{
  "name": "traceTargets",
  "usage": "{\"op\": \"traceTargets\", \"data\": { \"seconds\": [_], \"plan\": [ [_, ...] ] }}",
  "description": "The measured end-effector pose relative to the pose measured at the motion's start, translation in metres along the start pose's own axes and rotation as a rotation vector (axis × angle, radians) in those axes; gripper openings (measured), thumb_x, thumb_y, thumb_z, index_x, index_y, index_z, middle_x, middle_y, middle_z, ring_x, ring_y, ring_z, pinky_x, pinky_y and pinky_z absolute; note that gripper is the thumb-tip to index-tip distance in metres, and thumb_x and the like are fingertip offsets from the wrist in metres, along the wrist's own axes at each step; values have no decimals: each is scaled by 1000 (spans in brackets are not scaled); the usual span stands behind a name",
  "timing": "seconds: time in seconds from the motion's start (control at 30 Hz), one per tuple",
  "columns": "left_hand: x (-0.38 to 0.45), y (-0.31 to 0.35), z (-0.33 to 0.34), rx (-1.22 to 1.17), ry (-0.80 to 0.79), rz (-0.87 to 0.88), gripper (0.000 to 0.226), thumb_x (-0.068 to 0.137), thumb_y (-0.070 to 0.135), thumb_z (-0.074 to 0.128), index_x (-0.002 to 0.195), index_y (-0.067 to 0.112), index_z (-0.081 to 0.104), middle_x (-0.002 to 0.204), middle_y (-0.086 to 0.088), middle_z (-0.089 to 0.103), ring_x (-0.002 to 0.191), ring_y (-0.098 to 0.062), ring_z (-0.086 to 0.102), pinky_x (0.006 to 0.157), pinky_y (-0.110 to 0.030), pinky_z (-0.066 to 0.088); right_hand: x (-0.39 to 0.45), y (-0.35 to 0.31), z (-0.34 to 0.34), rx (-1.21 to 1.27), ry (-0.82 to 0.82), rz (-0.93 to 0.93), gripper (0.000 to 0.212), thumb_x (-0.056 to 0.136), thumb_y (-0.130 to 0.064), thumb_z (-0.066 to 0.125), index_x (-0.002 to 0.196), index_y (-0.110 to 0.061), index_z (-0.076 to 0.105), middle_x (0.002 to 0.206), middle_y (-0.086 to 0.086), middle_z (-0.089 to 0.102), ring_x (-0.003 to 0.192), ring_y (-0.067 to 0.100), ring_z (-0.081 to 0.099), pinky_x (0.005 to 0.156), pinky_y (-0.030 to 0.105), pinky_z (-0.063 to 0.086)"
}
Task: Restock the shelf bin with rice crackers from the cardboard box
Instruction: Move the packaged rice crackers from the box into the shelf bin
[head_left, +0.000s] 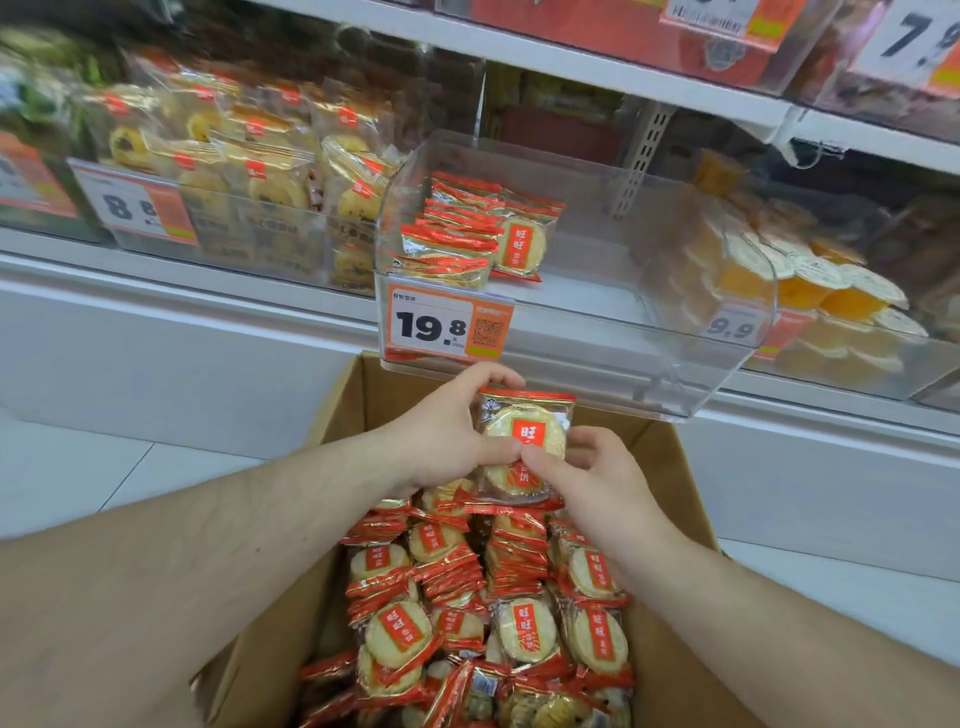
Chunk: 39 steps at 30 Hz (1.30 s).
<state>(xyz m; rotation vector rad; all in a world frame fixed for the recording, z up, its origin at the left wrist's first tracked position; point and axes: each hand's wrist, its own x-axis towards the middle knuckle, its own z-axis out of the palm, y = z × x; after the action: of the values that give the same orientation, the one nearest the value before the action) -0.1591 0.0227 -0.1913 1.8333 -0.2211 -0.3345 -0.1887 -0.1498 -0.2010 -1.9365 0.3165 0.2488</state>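
Note:
An open cardboard box (358, 395) stands below the shelf, full of red-and-clear rice cracker packets (524, 629). Above it both hands hold a small stack of packets (524, 431). My left hand (447, 431) grips the stack's left side with fingers over its top edge. My right hand (587, 473) pinches it from the right, thumb on the front. A clear plastic shelf bin (597, 332) juts out just above, with a 19.8 price tag (447, 325). Several packets (467, 234) stand in the bin's left part.
Left of the bin sits a bin of yellow wrapped cakes (260, 156) tagged 8.8. To the right, a bin of orange jelly cups (810, 280) tagged 9.9. A white shelf edge (623, 73) runs overhead. White floor tiles flank the box.

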Motion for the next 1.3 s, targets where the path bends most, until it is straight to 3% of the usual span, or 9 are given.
{"op": "traceTargets", "data": {
  "seconds": [0.13,0.27,0.4,0.5,0.6,0.73,0.9,1.1,1.3],
  "plan": [
    [0,15,-12,49,11,116,61,75,36,82,122,47,45,128,-1,55,102,-15,64,77,-39,59,-9,-28,-23,116,-233,-60,34,85,-17,75,117,-17,63,101,1,76,89,17,74,78,35,59],
    [-2,34,-26,67,79,228,79,55,66,81,123,53,44,131,5,53,115,-9,59,95,-38,54,-13,-65,-41,141,-328,-155,40,76,-14,76,115,-11,65,93,4,76,77,14,72,63,22,53],
    [-2,64,-34,53,219,343,67,62,56,83,118,52,46,116,19,55,99,-1,62,86,-23,54,-9,-103,-51,154,-335,-257,30,64,-21,75,93,-13,72,84,8,74,69,26,60,59,24,44],
    [2,76,-44,235,511,486,60,75,47,76,126,40,45,106,21,53,91,-5,58,77,-19,51,7,-127,-53,159,-263,-271,25,64,-22,83,86,-13,73,89,17,69,78,28,44,63,32,32],
    [15,77,-66,533,826,657,48,79,33,66,123,16,55,107,10,49,98,-7,47,87,-22,41,44,-154,-63,234,-96,-275,14,78,-18,75,84,-16,63,75,8,53,53,15,35,46,22,21],
    [38,70,-85,583,938,451,42,84,25,58,125,18,52,122,1,47,117,-15,42,98,-24,30,123,-179,-65,76,48,-185,19,83,-17,75,86,-19,56,66,1,48,48,9,31,39,20,23],
    [51,57,-86,211,907,201,44,96,19,54,137,29,43,118,19,45,109,-1,43,90,-24,37,199,-172,-41,-118,40,-9,22,86,-16,74,80,-18,53,66,1,47,55,11,32,44,23,25],
    [55,50,-85,133,958,163,33,98,11,50,123,31,46,113,13,58,105,-9,55,84,-25,42,234,-159,-11,-137,11,30,21,84,-16,76,91,-13,57,77,3,52,62,14,43,51,24,37],
    [57,50,-87,160,957,144,32,97,9,51,111,36,41,110,13,58,100,-9,55,72,-18,38,240,-160,0,-178,34,-16,42,76,-16,84,110,-8,60,96,9,63,76,19,60,68,30,55]
  ]
}}
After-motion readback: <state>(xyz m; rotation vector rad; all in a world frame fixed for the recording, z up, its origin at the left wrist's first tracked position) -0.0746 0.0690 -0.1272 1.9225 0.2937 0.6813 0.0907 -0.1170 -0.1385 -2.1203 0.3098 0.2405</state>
